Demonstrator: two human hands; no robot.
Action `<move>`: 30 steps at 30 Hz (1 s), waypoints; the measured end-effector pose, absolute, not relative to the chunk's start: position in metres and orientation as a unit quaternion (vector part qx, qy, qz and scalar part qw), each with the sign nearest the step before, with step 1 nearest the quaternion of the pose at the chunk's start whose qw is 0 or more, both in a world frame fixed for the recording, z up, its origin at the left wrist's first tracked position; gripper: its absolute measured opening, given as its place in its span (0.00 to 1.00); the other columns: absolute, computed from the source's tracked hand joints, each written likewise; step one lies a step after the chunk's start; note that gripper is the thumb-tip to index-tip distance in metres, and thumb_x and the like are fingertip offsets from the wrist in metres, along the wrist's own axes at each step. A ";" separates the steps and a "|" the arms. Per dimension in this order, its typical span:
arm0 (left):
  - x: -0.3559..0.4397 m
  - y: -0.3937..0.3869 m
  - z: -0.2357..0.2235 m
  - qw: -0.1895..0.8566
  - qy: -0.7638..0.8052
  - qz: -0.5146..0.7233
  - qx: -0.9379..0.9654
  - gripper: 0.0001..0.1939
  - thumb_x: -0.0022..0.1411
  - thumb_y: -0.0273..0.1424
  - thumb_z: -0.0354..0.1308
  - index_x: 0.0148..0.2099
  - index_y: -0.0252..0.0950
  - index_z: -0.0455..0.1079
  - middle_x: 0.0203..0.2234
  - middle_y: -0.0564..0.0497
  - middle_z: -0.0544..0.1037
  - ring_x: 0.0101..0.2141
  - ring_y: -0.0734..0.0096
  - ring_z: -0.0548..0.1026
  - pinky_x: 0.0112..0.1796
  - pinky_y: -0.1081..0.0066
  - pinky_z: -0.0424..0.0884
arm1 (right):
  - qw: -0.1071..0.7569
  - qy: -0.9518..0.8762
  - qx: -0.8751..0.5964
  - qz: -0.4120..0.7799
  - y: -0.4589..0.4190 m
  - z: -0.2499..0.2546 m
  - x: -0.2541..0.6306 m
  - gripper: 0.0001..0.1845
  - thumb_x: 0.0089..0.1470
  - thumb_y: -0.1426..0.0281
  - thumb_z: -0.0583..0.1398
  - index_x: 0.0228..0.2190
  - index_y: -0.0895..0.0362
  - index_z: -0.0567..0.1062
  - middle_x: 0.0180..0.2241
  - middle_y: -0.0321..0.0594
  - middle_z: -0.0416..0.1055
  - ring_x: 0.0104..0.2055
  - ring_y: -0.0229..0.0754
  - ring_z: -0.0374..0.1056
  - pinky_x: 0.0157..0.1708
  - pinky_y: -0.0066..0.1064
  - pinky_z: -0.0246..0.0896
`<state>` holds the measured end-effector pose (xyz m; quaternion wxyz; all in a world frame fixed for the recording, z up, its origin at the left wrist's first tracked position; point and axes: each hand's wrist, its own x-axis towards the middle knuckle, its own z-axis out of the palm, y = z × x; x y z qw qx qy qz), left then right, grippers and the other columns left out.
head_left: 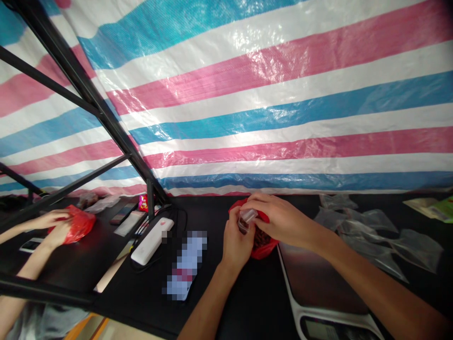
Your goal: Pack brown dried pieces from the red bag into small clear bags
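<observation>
A small transparent plastic bag (248, 216) is held between my two hands, over a red plastic bag (265, 251) with small brown pieces in it. My left hand (238, 245) grips the near left side of the transparent bag, fingers curled round it. From the right, my right hand (279, 215) reaches across the red bag, its fingers closed at the top of the small bag. Whether anything lies inside the small bag I cannot tell. Beside the red bag, under my right forearm, lies a kitchen scale (318, 283) with a metal top and a display.
Several transparent bags (375, 236) lie to the right, near a green packet (444, 209). On the left are a phone (187, 264) with a blurred screen, a white power strip (152, 242) and a black frame post (150, 198). Beyond it, another person's hands (60, 226) hold a red bag (80, 225).
</observation>
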<state>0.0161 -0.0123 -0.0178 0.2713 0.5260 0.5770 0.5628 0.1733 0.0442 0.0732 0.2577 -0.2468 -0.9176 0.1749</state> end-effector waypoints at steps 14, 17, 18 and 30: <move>0.001 -0.022 0.004 0.158 0.603 0.489 0.610 0.13 0.63 0.26 0.60 0.49 0.44 0.74 0.36 0.50 0.81 0.34 0.63 0.78 0.38 0.70 0.68 | 0.050 -0.949 -0.298 0.092 0.048 0.056 0.185 0.13 0.50 0.82 0.61 0.34 0.54 0.80 0.43 0.45 0.76 0.51 0.54 0.67 0.51 0.43 0.58; 0.003 -0.031 0.014 0.237 0.484 0.392 0.746 0.13 0.59 0.21 0.60 0.42 0.44 0.76 0.35 0.50 0.82 0.33 0.64 0.78 0.36 0.70 0.69 | 0.028 -0.945 -0.316 0.076 0.049 0.052 0.184 0.09 0.52 0.79 0.63 0.33 0.55 0.81 0.42 0.48 0.76 0.50 0.55 0.67 0.50 0.43 0.58; 0.004 -0.033 0.015 0.260 0.465 0.364 0.764 0.12 0.57 0.21 0.60 0.40 0.43 0.76 0.33 0.50 0.81 0.31 0.65 0.77 0.34 0.70 0.68 | 0.031 -0.944 -0.322 0.068 0.051 0.051 0.185 0.08 0.53 0.78 0.63 0.33 0.56 0.81 0.41 0.48 0.76 0.50 0.55 0.66 0.50 0.44 0.58; -0.005 -0.031 -0.004 0.171 0.472 0.214 0.838 0.28 0.45 0.12 0.58 0.44 0.45 0.68 0.39 0.52 0.76 0.31 0.64 0.74 0.29 0.71 0.61 | 0.084 -0.938 -0.337 0.001 0.080 0.027 0.192 0.17 0.53 0.80 0.62 0.43 0.57 0.83 0.45 0.49 0.78 0.56 0.58 0.64 0.57 0.47 0.52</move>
